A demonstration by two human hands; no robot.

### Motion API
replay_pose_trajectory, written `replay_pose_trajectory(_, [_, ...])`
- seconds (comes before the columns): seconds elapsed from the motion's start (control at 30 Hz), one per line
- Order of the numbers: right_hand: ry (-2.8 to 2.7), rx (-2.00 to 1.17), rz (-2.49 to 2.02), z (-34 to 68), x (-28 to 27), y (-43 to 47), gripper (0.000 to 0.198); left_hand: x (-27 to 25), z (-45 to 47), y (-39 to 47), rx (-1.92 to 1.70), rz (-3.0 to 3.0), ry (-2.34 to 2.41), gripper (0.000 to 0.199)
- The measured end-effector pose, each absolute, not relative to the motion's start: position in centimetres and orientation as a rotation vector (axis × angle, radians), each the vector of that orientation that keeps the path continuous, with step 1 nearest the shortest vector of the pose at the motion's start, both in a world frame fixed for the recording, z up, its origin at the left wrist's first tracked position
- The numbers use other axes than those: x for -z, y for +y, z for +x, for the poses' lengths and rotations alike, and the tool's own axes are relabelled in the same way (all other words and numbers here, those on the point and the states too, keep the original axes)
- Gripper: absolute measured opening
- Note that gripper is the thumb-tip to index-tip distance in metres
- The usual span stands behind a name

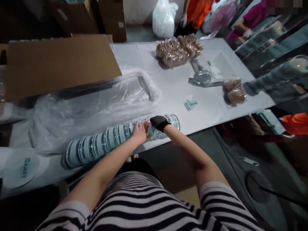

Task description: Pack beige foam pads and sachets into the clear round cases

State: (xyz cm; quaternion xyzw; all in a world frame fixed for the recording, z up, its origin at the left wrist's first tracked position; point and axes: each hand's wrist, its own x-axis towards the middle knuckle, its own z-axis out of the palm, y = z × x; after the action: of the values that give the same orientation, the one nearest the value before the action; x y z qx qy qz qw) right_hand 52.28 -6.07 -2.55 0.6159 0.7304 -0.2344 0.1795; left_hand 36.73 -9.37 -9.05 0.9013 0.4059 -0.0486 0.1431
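Observation:
A long row of round, clear glass dishes (pixel 98 144) lies on its side, nested together along the table's near edge. My left hand (pixel 141 132), bare, rests at the row right of its middle, with the thumb held apart from the fingers. Close beside it, my right hand (pixel 159 123) wears a dark fingerless-looking glove. Its fingers curl over the right part of the row, and whatever they pinch is hidden. The rightmost dish rim (pixel 177 122) shows past my right wrist.
A cardboard sheet (pixel 60 64) lies over plastic wrapping (pixel 101 99) at left. Brown plastic-wrapped bundles (pixel 179 51), a glass lid (pixel 202 78), small paper packets (pixel 191 103) and another wrapped bundle (pixel 234 92) lie on the white table (pixel 168 83). Other people stand beyond it.

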Motion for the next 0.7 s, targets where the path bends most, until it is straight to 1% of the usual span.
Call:
replay_pose_trajectory(0.2, [1.835,0.778,1.918,51.6,7.5,-17.6,0.043,9.6,36.8,-9.1,0.131,2.557,1.201,0.074])
replay_pose_trajectory(0.33, [1.779,0.83,1.973,51.2,9.0,-19.7,0.045,9.4,36.4,-9.3,0.138,2.539,1.219,0.078])
replay_pose_trajectory(0.43, [1.859,0.703,2.091,54.5,7.1,-17.0,0.043,8.7,37.2,-9.8,0.096,2.534,1.262,0.08])
replay_pose_trajectory(0.53, [1.868,0.487,2.18,59.0,4.2,-11.4,0.041,8.2,40.3,-10.3,-0.021,2.57,1.231,0.084])
replay_pose_trajectory(0.6, [1.861,0.483,2.003,60.9,3.1,-7.1,0.036,8.4,43.0,-10.4,-0.022,2.573,1.193,0.081])
replay_pose_trajectory(0.7, [1.877,0.607,1.671,60.8,3.4,-1.6,0.027,9.2,45.7,-10.2,0.061,2.564,1.149,0.07])
